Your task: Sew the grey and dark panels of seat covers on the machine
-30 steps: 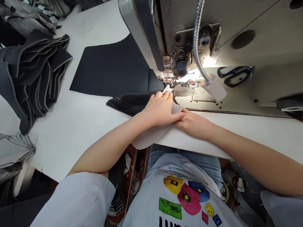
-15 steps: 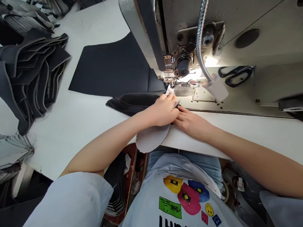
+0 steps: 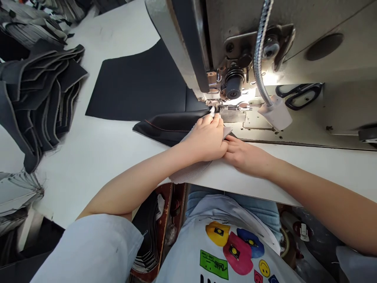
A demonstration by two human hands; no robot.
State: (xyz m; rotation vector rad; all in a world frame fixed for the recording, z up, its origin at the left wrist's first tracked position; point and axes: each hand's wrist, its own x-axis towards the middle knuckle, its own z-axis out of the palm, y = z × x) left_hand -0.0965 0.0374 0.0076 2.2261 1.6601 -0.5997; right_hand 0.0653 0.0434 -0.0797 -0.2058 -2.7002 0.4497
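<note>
Just in front of the sewing machine's needle area (image 3: pixel 215 103), my left hand (image 3: pixel 207 137) is closed on a grey mesh-backed fabric piece (image 3: pixel 190 173), fingertips close to the presser foot. My right hand (image 3: pixel 246 155) touches it on the right, its fingers pinching the dark edge of the same piece. The part between the hands is hidden. A black leather-like panel (image 3: pixel 138 84) lies flat left of the needle and runs under the machine head. Along its near edge, a folded black strip (image 3: pixel 171 124) with a reddish stitch line leads to my left hand.
Dark cut pieces are stacked (image 3: pixel 47 94) on the white table (image 3: pixel 97 157) at left. Black-handled scissors (image 3: pixel 303 95) lie on the machine bed behind a white lamp head (image 3: pixel 275 112) on a flexible neck. More black pieces (image 3: pixel 145 236) sit below the table edge.
Both hands have shifted slightly right, with the view moving a little too. The grey mesh-backed piece is drawn up, less of it hangs below my left hand, and its grey edge sticks out further right.
</note>
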